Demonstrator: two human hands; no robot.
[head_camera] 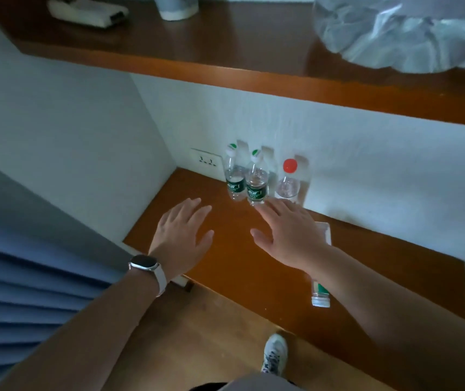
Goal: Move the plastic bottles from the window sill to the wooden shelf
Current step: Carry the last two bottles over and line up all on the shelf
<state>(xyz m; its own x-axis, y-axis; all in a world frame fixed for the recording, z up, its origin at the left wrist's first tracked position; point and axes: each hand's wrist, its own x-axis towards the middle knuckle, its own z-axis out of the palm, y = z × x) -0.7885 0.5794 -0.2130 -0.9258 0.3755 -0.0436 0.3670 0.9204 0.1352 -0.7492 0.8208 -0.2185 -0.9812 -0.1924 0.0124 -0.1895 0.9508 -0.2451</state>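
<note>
Head view. Wooden shelf (225,249): lower orange-brown board in a white wall corner. Three clear plastic bottles upright at its back wall: left green-label bottle (234,176) with white cap, touching the middle green-label bottle (257,183) of like make; red-cap bottle (288,180) just beside, its label white. A fourth bottle (320,293) lies on its side, part hidden under the right forearm. Left hand (179,234): fingers spread, holding nothing, watch (144,263) at wrist. Right hand (289,231): fingers apart, empty, fingertips near the middle bottle's base
</note>
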